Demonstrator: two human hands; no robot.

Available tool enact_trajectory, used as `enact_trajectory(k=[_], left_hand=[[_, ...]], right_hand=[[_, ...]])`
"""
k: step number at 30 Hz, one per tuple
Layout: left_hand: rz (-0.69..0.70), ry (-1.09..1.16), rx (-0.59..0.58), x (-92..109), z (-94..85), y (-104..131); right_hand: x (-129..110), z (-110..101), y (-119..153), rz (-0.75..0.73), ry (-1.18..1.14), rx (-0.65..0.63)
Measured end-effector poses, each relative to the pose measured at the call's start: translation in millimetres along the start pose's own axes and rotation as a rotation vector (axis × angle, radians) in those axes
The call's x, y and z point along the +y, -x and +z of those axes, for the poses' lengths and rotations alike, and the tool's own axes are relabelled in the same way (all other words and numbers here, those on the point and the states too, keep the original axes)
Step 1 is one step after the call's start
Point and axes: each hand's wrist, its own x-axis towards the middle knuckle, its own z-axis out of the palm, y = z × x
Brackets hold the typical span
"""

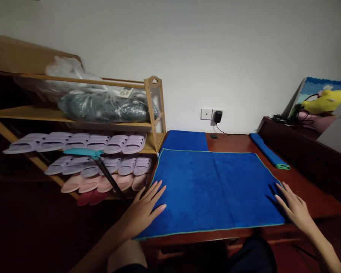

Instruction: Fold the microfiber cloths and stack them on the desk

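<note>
The blue cloth (216,189) lies spread on the tabletop (233,142) between left grip (144,208) and right grip (297,207), long axis running from one to the other; both have fingers apart.

The single head-worn camera looks forward and down from the table's (233,144) near side, close behind the left hand (143,210) and right hand (297,208), facing the white wall (201,49), wooden shoe rack (45,112) at left.
</note>
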Motion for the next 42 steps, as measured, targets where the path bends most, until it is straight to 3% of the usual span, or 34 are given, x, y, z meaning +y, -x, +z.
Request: enact_trajectory(k=[3, 5, 7, 10, 12, 15, 19, 25, 29, 35, 42], left_hand=[[-0.002, 0.021, 0.043, 6.6, -18.7, -15.7], [0.026, 0.044, 0.066, 16.9, -35.4, -39.1], [0.074, 0.068, 0.080, 31.0, -50.4, -74.5], [0.130, 0.135, 0.101, 55.5, -60.1, -144.2], [0.165, 0.145, 0.131, 72.0, -55.2, -193.6], [0.096, 0.106, 0.107, 94.3, -33.7, -257.4], [0.072, 0.074, -0.003, 113.2, 6.8, -310.3], [0.061, 0.045, -0.132, 114.4, 55.9, -340.1], [0.000, 0.052, -0.199, 104.8, 73.0, -349.3], [-0.089, 0.143, -0.235, 96.5, 80.6, -356.2], [-0.186, 0.448, -0.222, 86.7, 71.0, -366.9]], right_hand=[[-33.1, -9.6, 37.9, -0.016, -0.194, 0.204], [-55.3, -7.5, 69.5, 0.091, -0.365, 0.258], [-77.3, 2.4, 97.7, 0.236, -0.526, 0.206], [-113.6, 27.0, 123.0, 0.339, -0.760, -0.033], [-139.7, 45.5, 128.7, 0.391, -0.919, -0.189], [-173.9, 69.6, 127.7, 0.443, -1.155, -0.345], [-200.6, 87.5, 122.8, 0.550, -1.358, -0.286], [-219.3, 90.1, 122.3, 0.703, -1.451, -0.032], [-226.9, 89.8, 122.6, 0.721, -1.457, -0.010], [-229.3, 87.6, 121.6, 0.729, -1.378, -0.016], [-233.2, 81.0, 122.4, 0.741, -1.303, 0.057]])
